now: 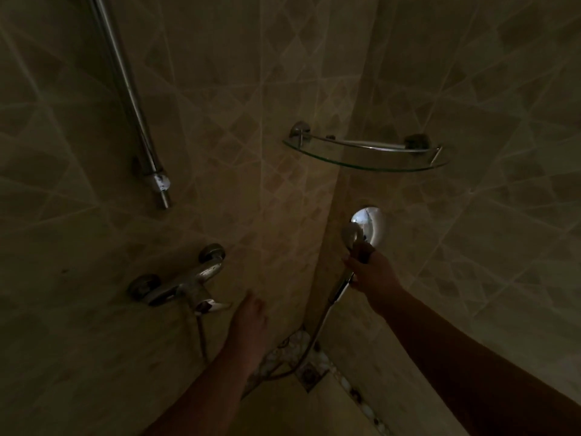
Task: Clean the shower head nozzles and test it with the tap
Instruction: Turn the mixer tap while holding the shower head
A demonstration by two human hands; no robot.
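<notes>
- Right now the right hand (369,272), the working grip, is curled round the handle of the shower head (353,236), likely steadying it for testing.
- Its chrome face shines at about four o'clock, near the corner; nozzles are too dim to judge.
- At seven o'clock, the left hand (250,319) hangs empty, fingers relaxed, just beside the tap (188,286), probably reaching for its lever.
</notes>
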